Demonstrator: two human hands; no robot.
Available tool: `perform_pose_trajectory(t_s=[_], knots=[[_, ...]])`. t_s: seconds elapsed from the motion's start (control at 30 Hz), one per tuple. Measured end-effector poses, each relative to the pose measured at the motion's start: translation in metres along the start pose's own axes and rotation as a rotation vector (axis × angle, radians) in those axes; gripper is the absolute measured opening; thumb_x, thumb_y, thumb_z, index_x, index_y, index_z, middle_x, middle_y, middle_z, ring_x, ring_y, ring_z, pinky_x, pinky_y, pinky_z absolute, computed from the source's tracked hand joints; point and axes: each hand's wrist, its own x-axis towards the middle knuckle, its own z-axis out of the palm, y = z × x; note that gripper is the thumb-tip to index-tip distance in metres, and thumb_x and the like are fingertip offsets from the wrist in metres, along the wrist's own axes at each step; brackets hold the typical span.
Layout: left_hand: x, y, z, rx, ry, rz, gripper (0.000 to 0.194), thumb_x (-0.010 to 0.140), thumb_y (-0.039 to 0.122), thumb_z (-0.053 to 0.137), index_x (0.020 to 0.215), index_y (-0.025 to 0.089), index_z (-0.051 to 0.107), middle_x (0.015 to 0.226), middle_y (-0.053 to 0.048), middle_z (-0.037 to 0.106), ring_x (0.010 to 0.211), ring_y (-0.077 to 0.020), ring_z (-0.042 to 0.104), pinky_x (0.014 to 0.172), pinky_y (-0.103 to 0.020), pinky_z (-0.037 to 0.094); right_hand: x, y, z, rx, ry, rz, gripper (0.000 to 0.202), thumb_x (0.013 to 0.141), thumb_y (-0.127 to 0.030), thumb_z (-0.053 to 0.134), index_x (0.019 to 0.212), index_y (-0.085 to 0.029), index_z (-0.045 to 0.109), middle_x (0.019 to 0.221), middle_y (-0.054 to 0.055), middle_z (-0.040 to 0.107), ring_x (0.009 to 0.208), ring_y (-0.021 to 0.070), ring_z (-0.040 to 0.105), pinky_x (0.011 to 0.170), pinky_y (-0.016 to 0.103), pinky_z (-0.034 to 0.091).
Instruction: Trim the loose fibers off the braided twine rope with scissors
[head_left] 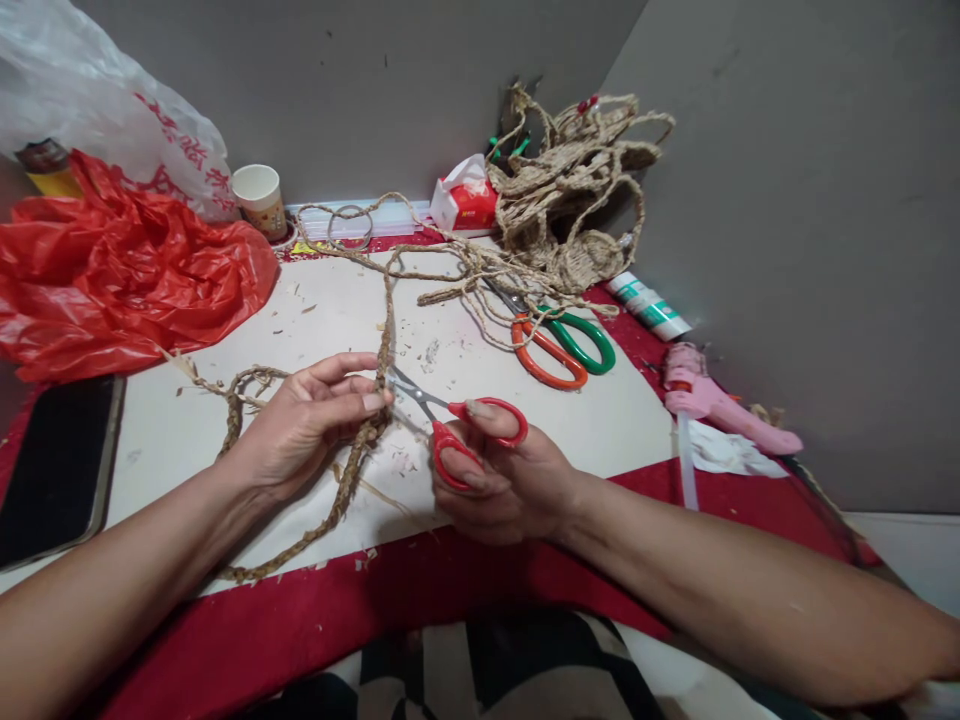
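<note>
A braided straw rope (346, 488) runs across the white board, and my left hand (311, 410) pinches it between thumb and fingers. In my right hand (499, 470) is a small pair of red-handled scissors (444, 428), with thumb and fingers through the loops. Its blades are parted and their tips meet the rope beside my left fingertips. One end of the rope curls to the left behind my left wrist, ending in frayed straw. The far stretch leads up toward thinner cords. Exactly what lies between the blades is too small to tell.
Behind lie larger scissors (551, 352) with orange and green handles, below a heap of braided straw (555, 200). A red plastic bag (135, 270), phone (60, 465) and paper cup (259, 200) stand left. A tissue pack (469, 200) and pink glue gun (720, 410) sit farther right.
</note>
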Motion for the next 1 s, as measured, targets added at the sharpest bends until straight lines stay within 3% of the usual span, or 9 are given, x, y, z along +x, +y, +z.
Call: perform_pose_trajectory(t_s=[0.13,0.27,0.53,0.77,1.0], knots=[[0.001,0.000,-0.001,0.012,-0.005,-0.005,0.032,0.063,0.009,0.079,0.093,0.017,0.070,0.075,-0.003,0.072,0.067,-0.0101,0.065,0.065,-0.019,0.047,0.001,-0.002,0.001,-0.050,0.078,-0.015,0.043,0.087,-0.048,0.056,0.059,-0.017,0.047,0.042,-0.010,0.026,0.033,0.0045,0.022,0.031,0.013,0.029],[0.000,0.001,-0.002,0.040,-0.021,0.004,0.036,0.065,0.010,0.079,0.099,0.019,0.069,0.074,-0.002,0.071,0.066,-0.0093,0.064,0.064,-0.019,0.046,0.001,-0.005,0.004,-0.125,0.233,-0.186,0.042,0.084,-0.045,0.061,0.057,-0.017,0.047,0.040,-0.010,0.023,0.033,0.0049,0.022,0.032,0.014,0.030],[0.001,0.003,-0.004,0.074,-0.018,0.020,0.047,0.065,0.011,0.078,0.111,0.018,0.066,0.076,-0.002,0.069,0.065,-0.0095,0.062,0.065,-0.021,0.046,0.007,-0.008,0.008,-0.210,0.469,-0.352,0.042,0.075,-0.055,0.067,0.061,-0.018,0.052,0.044,-0.010,0.023,0.038,0.0063,0.026,0.036,0.017,0.032],[-0.006,0.004,-0.002,0.207,0.008,0.151,0.049,0.063,0.015,0.081,0.111,0.018,0.067,0.076,-0.002,0.068,0.055,-0.0061,0.053,0.048,-0.017,0.033,0.010,-0.008,0.010,-0.191,0.513,-0.454,0.044,0.069,-0.057,0.072,0.065,-0.018,0.051,0.049,-0.009,0.033,0.044,0.0062,0.035,0.038,0.017,0.032],[-0.021,0.006,0.013,0.409,-0.064,0.141,0.056,0.066,0.022,0.080,0.119,0.018,0.063,0.075,-0.002,0.067,0.060,-0.0078,0.055,0.054,-0.019,0.037,0.011,-0.016,0.013,-0.177,0.591,-0.626,0.043,0.061,-0.055,0.078,0.070,-0.018,0.056,0.073,-0.003,0.059,0.066,0.0106,0.056,0.051,0.021,0.046]])
